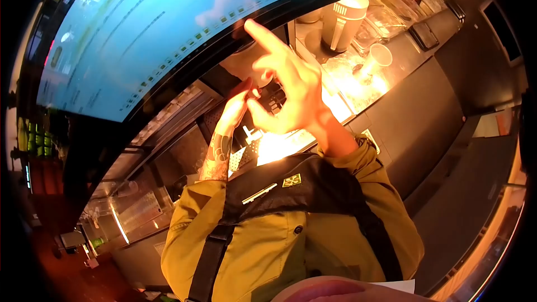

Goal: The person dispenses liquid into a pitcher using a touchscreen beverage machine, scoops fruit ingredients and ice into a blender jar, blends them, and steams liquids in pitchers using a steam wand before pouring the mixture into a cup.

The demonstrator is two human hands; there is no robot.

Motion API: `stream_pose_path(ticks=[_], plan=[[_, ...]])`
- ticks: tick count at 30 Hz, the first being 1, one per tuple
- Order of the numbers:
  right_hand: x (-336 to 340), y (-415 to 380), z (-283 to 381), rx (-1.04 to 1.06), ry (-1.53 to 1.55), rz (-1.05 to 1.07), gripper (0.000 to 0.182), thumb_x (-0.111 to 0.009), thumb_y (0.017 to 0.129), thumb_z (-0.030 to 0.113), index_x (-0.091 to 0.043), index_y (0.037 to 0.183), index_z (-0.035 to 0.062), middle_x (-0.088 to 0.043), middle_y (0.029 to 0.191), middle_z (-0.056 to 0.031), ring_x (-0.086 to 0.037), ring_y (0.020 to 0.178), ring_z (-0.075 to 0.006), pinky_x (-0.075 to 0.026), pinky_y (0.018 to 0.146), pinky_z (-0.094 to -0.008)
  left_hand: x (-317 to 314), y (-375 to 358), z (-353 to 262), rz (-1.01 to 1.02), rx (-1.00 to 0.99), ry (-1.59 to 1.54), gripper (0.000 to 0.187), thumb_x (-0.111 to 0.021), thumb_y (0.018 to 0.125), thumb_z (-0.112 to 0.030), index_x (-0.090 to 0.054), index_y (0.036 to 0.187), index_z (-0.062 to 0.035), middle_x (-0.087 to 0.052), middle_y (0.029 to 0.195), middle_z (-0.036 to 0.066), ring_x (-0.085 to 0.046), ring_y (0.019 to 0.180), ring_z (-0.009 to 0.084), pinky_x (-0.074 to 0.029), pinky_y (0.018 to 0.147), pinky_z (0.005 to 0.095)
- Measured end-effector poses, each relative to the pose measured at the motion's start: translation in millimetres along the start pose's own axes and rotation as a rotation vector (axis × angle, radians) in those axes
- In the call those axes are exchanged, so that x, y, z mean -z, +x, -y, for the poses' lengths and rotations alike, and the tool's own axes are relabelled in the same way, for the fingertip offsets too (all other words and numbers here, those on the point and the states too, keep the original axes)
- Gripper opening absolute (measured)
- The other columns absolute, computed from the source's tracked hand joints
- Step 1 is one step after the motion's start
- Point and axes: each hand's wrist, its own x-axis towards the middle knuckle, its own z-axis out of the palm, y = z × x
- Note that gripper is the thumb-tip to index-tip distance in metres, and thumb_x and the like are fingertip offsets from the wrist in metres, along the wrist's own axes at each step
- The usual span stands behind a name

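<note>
My right hand (293, 86) is raised at the lower edge of a large lit screen (151, 28). Its index finger stretches out, the tip overlapping the black bezel in this view. The thumb is held apart, and the other fingers are partly bent with nothing in them. Lower and to the left, my left hand (238, 105) is lifted above the counter area, partly behind the right one. Its fingers are bent and mostly hidden, so I cannot tell what they hold. Rows of small text and icons run across the blue-white screen.
Right of the screen stands a pale cylindrical container (344, 19) with a lid. A clear plastic cup (379, 56) sits on the brightly lit counter near it. Clear-covered containers (391, 0) line the back. A dark counter front (408, 112) extends to the right.
</note>
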Motion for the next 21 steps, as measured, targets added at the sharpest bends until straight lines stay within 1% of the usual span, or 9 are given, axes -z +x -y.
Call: stream_pose_path(ticks=[2,6,7,9,12,14,19,20,21], plan=[[-10.7,-5.8,8.6,0.037,0.053,0.015,0.037,-0.069,0.055,0.013,-0.052,0.087,0.0033,-0.054,0.124,-0.0226,-0.065,0.066,-0.0181,-0.049,0.050,-0.0231,1.4,-3.1,2.6,-0.003,-0.005,-0.006,0.026,-0.047,0.095,-0.031,-0.057,0.091,-0.0081,-0.053,0.084,-0.001,-0.050,0.085,0.0112,-0.040,0.083,0.0286],[-25.6,-1.5,26.0,0.002,0.045,0.159,0.037,-0.069,0.055,0.013,-0.050,0.085,0.0047,-0.053,0.126,-0.0191,-0.064,0.061,-0.0171,-0.049,0.049,-0.0236,6.5,-19.7,11.4,-0.032,0.009,-0.006,0.026,-0.047,0.095,-0.031,-0.057,0.091,-0.0080,-0.053,0.084,0.000,-0.050,0.086,0.0114,-0.040,0.083,0.0288],[-37.3,-2.1,20.8,0.054,0.021,0.121,0.034,-0.069,0.057,0.019,-0.050,0.080,0.0030,-0.049,0.132,-0.0140,-0.058,0.054,-0.0152,-0.046,0.045,-0.0232,8.7,-26.1,12.8,-0.044,0.010,-0.003,0.026,-0.047,0.095,-0.031,-0.057,0.091,-0.0079,-0.053,0.084,0.000,-0.050,0.086,0.0114,-0.040,0.083,0.0288],[-48.6,1.0,23.3,0.056,0.099,0.081,0.036,-0.069,0.057,0.020,-0.050,0.081,0.0027,-0.047,0.134,-0.0141,-0.056,0.052,-0.0166,-0.045,0.043,-0.0242,13.5,-37.5,13.7,-0.056,0.011,-0.016,0.026,-0.047,0.095,-0.031,-0.057,0.091,-0.0078,-0.053,0.084,0.000,-0.050,0.086,0.0115,-0.040,0.083,0.0288],[-57.7,3.6,28.2,0.076,0.053,0.121,0.038,-0.069,0.056,0.022,-0.051,0.083,0.0018,-0.042,0.138,-0.0137,-0.054,0.052,-0.0194,-0.043,0.043,-0.0264,18.3,-42.3,16.7,-0.073,0.007,-0.020,0.026,-0.047,0.095,-0.031,-0.057,0.091,-0.0077,-0.053,0.084,0.000,-0.050,0.086,0.0117,-0.040,0.083,0.0289],[-65.8,5.0,31.2,0.047,0.034,0.153,0.040,-0.069,0.056,0.023,-0.051,0.084,0.0013,-0.039,0.140,-0.0132,-0.053,0.051,-0.0208,-0.043,0.043,-0.0280,20.7,-43.3,17.5,-0.079,0.003,-0.019,0.025,-0.047,0.095,-0.031,-0.057,0.091,-0.0076,-0.053,0.084,0.000,-0.050,0.086,0.0118,-0.040,0.083,0.0290],[-63.4,2.6,42.4,0.062,0.007,0.208,0.039,-0.068,0.054,0.027,-0.050,0.079,0.0034,-0.041,0.139,-0.0126,-0.053,0.050,-0.0196,-0.041,0.039,-0.0280,20.6,-41.4,16.4,-0.073,0.023,0.002,0.025,-0.048,0.095,-0.030,-0.057,0.091,-0.0074,-0.054,0.084,0.000,-0.050,0.087,0.0121,-0.040,0.084,0.0291],[-67.1,0.4,44.0,0.098,0.046,0.134,0.038,-0.068,0.053,0.026,-0.049,0.077,0.0041,-0.042,0.137,-0.0124,-0.051,0.047,-0.0181,-0.040,0.037,-0.0273,20.8,-41.8,16.2,-0.073,0.029,0.005,0.025,-0.048,0.095,-0.030,-0.057,0.092,-0.0073,-0.054,0.084,0.000,-0.050,0.087,0.0121,-0.040,0.084,0.0292],[-67.9,-0.8,45.8,0.102,0.061,0.128,0.037,-0.068,0.054,0.026,-0.049,0.077,0.0039,-0.042,0.138,-0.0126,-0.050,0.046,-0.0177,-0.039,0.037,-0.0275,21.0,-41.7,15.8,-0.071,0.032,0.011,0.025,-0.048,0.095,-0.030,-0.057,0.092,-0.0073,-0.054,0.084,0.000,-0.050,0.087,0.0122,-0.040,0.084,0.0292]])
